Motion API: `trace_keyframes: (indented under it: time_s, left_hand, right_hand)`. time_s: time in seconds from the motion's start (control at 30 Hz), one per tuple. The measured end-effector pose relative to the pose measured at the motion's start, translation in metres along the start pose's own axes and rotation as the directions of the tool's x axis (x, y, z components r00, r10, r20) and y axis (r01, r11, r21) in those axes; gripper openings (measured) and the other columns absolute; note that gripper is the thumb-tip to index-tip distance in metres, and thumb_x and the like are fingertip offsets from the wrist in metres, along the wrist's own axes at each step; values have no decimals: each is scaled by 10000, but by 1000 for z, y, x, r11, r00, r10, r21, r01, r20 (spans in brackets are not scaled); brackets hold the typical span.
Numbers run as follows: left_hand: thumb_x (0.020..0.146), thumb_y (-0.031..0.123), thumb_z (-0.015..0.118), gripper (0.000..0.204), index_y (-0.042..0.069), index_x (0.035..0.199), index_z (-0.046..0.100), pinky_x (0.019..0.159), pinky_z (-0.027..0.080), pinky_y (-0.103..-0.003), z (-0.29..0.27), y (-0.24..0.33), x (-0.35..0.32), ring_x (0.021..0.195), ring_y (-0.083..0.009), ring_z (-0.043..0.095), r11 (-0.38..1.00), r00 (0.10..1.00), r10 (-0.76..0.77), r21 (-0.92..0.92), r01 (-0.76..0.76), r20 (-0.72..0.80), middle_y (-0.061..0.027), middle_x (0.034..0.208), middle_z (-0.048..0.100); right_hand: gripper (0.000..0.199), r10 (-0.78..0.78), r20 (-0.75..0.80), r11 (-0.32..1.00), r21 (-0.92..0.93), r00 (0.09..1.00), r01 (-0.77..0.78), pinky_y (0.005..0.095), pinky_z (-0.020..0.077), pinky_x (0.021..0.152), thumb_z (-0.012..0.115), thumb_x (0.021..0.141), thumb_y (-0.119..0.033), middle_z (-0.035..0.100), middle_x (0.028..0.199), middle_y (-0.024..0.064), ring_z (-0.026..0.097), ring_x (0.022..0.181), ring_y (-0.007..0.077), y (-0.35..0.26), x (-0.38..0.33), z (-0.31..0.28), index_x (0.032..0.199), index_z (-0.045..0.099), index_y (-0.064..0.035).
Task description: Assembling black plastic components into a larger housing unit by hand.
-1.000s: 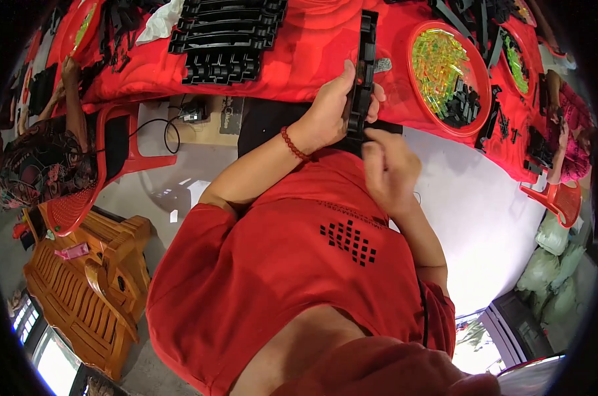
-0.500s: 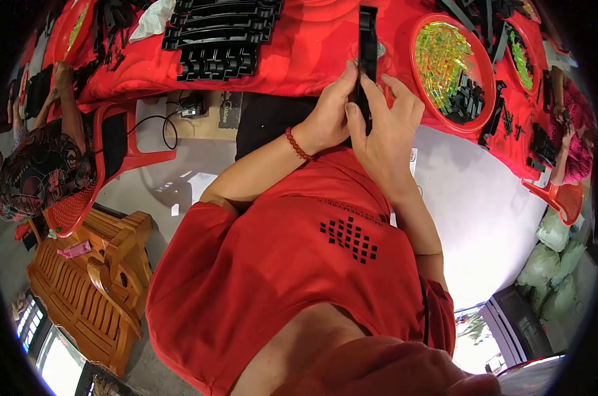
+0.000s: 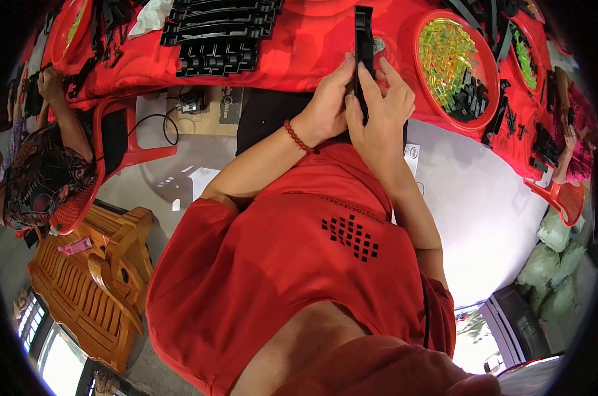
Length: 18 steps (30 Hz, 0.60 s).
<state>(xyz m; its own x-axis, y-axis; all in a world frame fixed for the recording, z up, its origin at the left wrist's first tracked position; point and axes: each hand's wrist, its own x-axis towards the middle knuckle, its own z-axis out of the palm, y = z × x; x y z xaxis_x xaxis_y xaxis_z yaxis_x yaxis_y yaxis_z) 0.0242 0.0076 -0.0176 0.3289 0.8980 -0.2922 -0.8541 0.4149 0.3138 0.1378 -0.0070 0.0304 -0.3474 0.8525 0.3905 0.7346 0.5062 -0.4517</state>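
A long, narrow black plastic strip (image 3: 364, 36) stands nearly upright over the front edge of the table, held between both hands. My left hand (image 3: 327, 104), with a red bead bracelet at its wrist, is closed around the lower part of the strip. From the other side my right hand (image 3: 381, 109) pinches it, thumb and index finger against its lower end, with the other fingers lifted apart. The strip's lowest end is hidden by the fingers. Left of the hands, similar curved black plastic pieces (image 3: 220, 25) lie stacked in rows on the red tablecloth (image 3: 299, 63).
A red round basin (image 3: 490, 69) at the right holds green-yellow pieces and small black parts. Other people sit at the left (image 3: 45, 165) and right (image 3: 573, 142). A red chair (image 3: 137, 155) and a wooden bench (image 3: 91, 284) stand at the left.
The fingers of my right hand have shifted slightly left and bent a little on the strip. The grip of my left hand looks the same. The person at the left has moved a hand.
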Motion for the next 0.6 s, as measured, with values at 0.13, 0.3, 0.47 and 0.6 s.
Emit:
trace_keyframes:
  time_s: [0.13, 0.3, 0.47, 0.6]
  left_hand:
    - [1073, 491, 310, 474, 131, 1286, 534, 941, 527, -399, -4, 0, -1, 1005, -216, 636, 999, 1000, 6, -36, -6, 0, -78, 1084, 653]
    - [1077, 477, 314, 449, 149, 1297, 526, 897, 531, -376, 0, -1, -2, 958, -183, 623, 999, 999, 33, 11, -33, -23, -51, 1049, 633]
    - [1064, 532, 307, 462, 163, 1225, 533, 947, 511, -367, -11, -6, 0, 1033, -169, 593, 995, 997, 75, 65, -72, -29, -27, 1112, 605]
    - [1069, 512, 301, 440, 172, 1242, 521, 959, 504, -374, -7, -5, -2, 1024, -167, 587, 987, 993, 121, 104, -121, 6, -20, 1099, 591]
  right_hand:
    - [519, -9, 5, 1000, 12, 1000, 9, 465, 321, 995, 705, 817, -121, 460, 1397, 208, 435, 1177, 363, 3, -1, 4, 1328, 616, -95]
    - [477, 8, -48, 997, 80, 999, -4, 477, 321, 1010, 706, 811, -109, 483, 1387, 212, 432, 1193, 375, 4, -3, 6, 1285, 653, -98]
    - [465, 9, -65, 993, 115, 998, -1, 464, 316, 1027, 705, 812, -111, 490, 1396, 211, 436, 1204, 378, 5, -2, 11, 1275, 663, -103]
    - [448, -10, -54, 996, 91, 998, 15, 465, 316, 1035, 697, 817, -107, 497, 1409, 193, 448, 1211, 368, 4, 0, 8, 1263, 670, -83]
